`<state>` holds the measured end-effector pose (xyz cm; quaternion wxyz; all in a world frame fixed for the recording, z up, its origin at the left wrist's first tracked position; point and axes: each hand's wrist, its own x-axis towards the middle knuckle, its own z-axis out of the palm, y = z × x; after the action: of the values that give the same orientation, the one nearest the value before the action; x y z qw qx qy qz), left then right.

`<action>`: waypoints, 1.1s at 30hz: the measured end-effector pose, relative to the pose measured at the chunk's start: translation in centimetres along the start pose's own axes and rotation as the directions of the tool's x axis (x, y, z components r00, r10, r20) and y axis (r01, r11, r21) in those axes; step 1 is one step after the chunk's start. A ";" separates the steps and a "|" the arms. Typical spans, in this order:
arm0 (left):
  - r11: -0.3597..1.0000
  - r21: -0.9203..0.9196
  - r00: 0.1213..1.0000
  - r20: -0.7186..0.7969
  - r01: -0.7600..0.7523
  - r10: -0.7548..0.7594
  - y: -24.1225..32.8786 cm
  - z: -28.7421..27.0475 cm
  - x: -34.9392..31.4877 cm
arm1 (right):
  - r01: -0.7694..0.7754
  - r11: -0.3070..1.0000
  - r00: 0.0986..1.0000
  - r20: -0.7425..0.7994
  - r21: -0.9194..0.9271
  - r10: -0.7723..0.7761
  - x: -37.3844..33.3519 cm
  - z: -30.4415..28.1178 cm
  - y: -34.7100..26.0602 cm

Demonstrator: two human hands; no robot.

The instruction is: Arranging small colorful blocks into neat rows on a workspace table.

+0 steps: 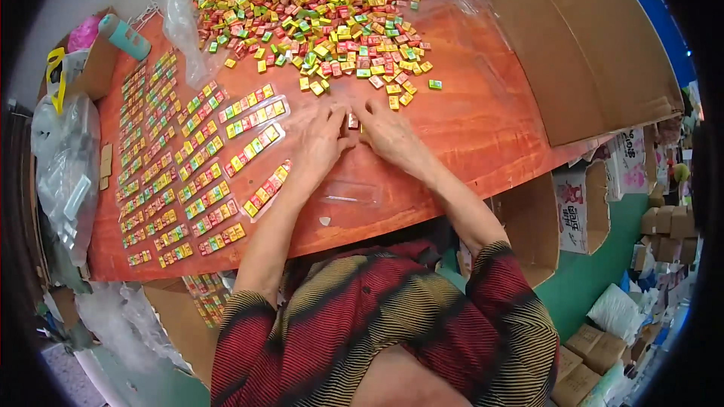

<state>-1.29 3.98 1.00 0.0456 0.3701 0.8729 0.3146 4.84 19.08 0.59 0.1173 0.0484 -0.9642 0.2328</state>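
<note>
My left hand [326, 134] and my right hand [386, 131] meet just below the heap, with bent fingers pointing at each other. Between the fingertips is a small dark box [353, 121], with both hands closed around it. A sliver of yellow shows by my right thumb; the fingers mostly hide what else is there. Beyond them spreads a big heap of small red, yellow and green boxes [324, 22]. Below my wrists lies a clear plastic tray [351, 193]. A filled clear tray [268, 190] of small boxes rests beside my left forearm.
Many rows of small boxes [200, 158] cover the left of the orange-red table [483, 128]. A large cardboard carton [581, 38] stands at the right edge. At the far left are a teal bottle [124, 36] and a clear plastic bag [66, 166]. Open cartons [528, 226] stand below the table.
</note>
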 end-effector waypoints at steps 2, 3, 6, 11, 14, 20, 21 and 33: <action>0.984 -0.006 0.976 -0.126 -0.181 0.178 -0.9 1.0 0.6 | -0.040 0.998 0.996 0.077 0.050 0.036 0.5 -0.1 -0.4; 0.983 -0.004 0.976 -0.126 -0.181 0.179 -1.3 1.2 0.6 | -0.039 0.998 0.997 0.076 0.050 0.035 0.5 0.1 -0.2; 0.989 -0.066 0.991 0.008 -0.132 0.133 -1.6 1.6 0.8 | -0.005 0.999 0.996 0.087 0.041 0.002 0.1 0.5 0.5; 0.993 -0.090 0.997 0.001 -0.070 0.071 -0.2 1.0 0.3 | -0.186 0.981 0.979 0.090 0.047 0.182 -1.1 -2.3 0.8; 0.988 -0.111 0.994 0.006 -0.109 0.110 -0.2 1.4 0.2 | -0.304 0.949 0.951 -0.035 0.079 0.307 -3.0 -3.9 1.8; 0.992 -0.085 0.996 0.002 -0.091 0.092 0.5 2.5 0.9 | -0.270 0.961 0.963 0.005 0.067 0.270 -3.9 -2.1 2.3; 0.992 -0.084 0.996 0.004 -0.092 0.093 0.7 2.7 1.1 | -0.224 0.970 0.974 -0.026 0.090 0.227 -3.9 -1.8 2.2; 0.992 0.026 0.992 -0.028 -0.123 0.124 2.3 3.5 0.9 | -0.147 0.971 0.989 0.035 0.190 0.143 -3.5 -1.5 2.3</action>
<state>0.65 7.62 -0.33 0.0086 0.4191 0.8527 0.3118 8.19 21.94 0.02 0.0847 -0.0086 -0.9394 0.3321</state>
